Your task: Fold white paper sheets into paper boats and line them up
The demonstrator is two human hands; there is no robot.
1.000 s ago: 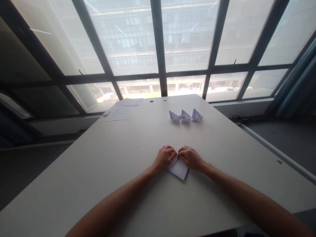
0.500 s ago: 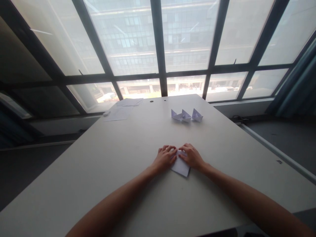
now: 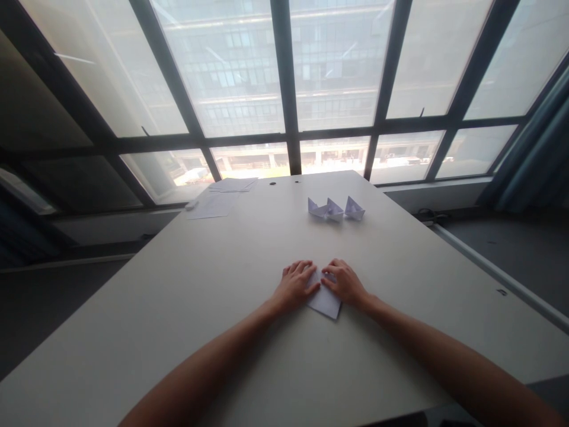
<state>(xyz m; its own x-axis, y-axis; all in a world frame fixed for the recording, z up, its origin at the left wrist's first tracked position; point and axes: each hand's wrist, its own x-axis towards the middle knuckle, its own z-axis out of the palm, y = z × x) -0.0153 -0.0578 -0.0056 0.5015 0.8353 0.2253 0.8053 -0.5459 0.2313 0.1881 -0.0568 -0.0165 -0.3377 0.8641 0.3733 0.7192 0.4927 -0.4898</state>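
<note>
A folded piece of white paper (image 3: 326,301) lies flat on the pale table (image 3: 222,308) in front of me. My left hand (image 3: 295,283) rests on its left part with fingers stretched out flat. My right hand (image 3: 344,281) presses its right part, fingers also flat. The two hands nearly meet above the paper's middle, and they hide its far edge.
Three small white paper boats (image 3: 336,209) stand in a row farther back on the table. Loose white sheets (image 3: 221,197) lie at the far left corner, near a small dark hole (image 3: 272,182). Large windows rise behind the table, and a blue curtain (image 3: 533,160) hangs at right.
My fingers went from pinching together at the paper's top to lying flat on it. The paper now lies flatter. The leftmost boat has shifted right, up against the middle one.
</note>
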